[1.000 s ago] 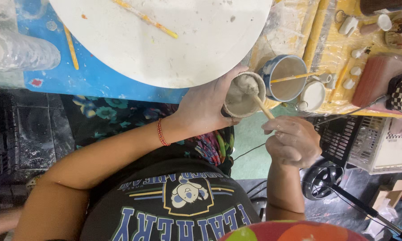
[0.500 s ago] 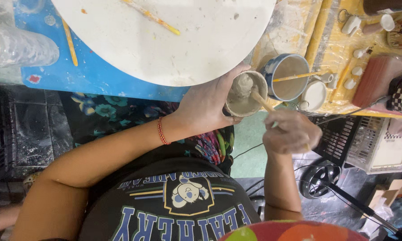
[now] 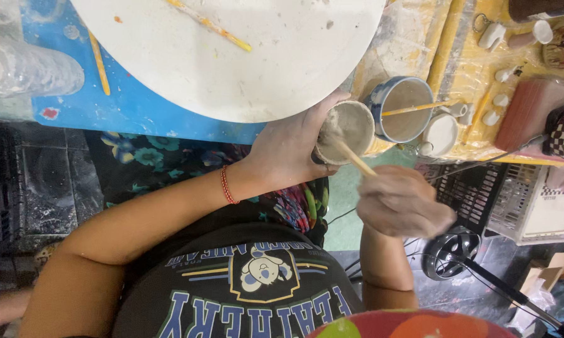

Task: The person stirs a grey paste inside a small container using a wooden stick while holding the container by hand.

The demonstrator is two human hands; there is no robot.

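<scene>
My left hand [image 3: 291, 150] grips a small clay-smeared cup [image 3: 347, 128] from its left side, held just off the table edge. My right hand [image 3: 404, 203], blurred by motion, is closed around a thin wooden stick [image 3: 351, 156] whose tip reaches into the cup's pale clay mix. A red thread bracelet [image 3: 227, 185] circles my left wrist. Both hands are coated with dried clay.
A large white round board [image 3: 232, 56] with a yellow stick [image 3: 210, 25] lies on the blue table [image 3: 131, 106]. A blue-rimmed mug [image 3: 401, 109] holding a stick, a small white cup [image 3: 441, 133] and little white pieces sit at right. Plastic baskets [image 3: 520, 200] stand below.
My right hand has shifted slightly down and right while working the stick in the cup. The left hand keeps the cup in the same place.
</scene>
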